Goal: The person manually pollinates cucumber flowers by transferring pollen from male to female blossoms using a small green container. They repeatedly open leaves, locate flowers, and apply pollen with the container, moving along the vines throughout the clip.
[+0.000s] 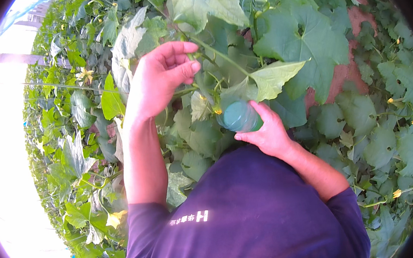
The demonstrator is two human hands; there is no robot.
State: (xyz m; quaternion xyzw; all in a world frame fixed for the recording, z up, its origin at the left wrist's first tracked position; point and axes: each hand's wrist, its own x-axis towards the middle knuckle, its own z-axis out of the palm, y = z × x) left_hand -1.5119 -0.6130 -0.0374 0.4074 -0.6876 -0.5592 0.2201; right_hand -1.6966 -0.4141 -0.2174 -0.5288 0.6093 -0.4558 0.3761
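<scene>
My left hand [165, 73] is raised among the vines, its fingers and thumb closed around a small green stem or young fruit [191, 57]; which of these it is I cannot tell. Below and to the right, my right hand [268, 130] grips a clear plastic cup or cut bottle [240, 116] with something green in it. The cup's rim is close to a yellow flower [218, 111] at the tip of a slim green fruit hanging between my hands. A pale lobed leaf [276, 77] spreads just above the cup.
Dense climbing vines with broad lobed leaves [302, 37] and scattered yellow flowers surround my hands. A thin wire or string [64, 87] runs across at the left. Reddish-brown soil [343, 78] shows between leaves at the right. Bright glare fills the far left.
</scene>
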